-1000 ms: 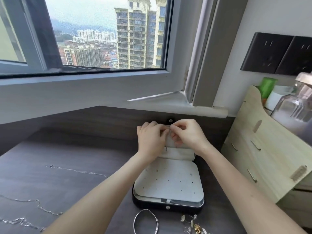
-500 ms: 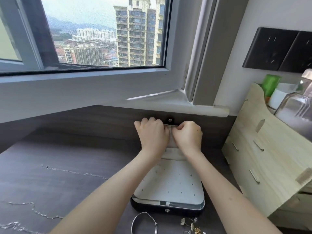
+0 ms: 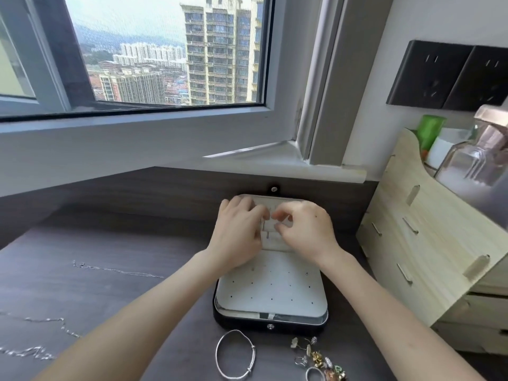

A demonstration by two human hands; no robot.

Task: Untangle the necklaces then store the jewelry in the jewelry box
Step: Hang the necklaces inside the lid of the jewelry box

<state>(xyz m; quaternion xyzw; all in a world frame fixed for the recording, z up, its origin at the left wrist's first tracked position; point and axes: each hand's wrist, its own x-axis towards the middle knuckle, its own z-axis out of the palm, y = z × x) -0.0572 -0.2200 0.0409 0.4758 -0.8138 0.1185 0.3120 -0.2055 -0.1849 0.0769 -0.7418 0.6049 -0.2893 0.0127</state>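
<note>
Two hands [image 3: 238, 232] [image 3: 306, 231] touch a rounded, white-lined jewelry box [image 3: 272, 295].

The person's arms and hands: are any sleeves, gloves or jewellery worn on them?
No. The left hand and right hand are ungloved, no rings visible; the left forearm and right forearm show no sleeve, watch or bracelet.

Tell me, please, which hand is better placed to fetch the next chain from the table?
Probably left. The loose chains lie on the table left of the left hand; the right hand would have to cross the jewelry box and the left forearm. Both are busy at the box now.
</note>
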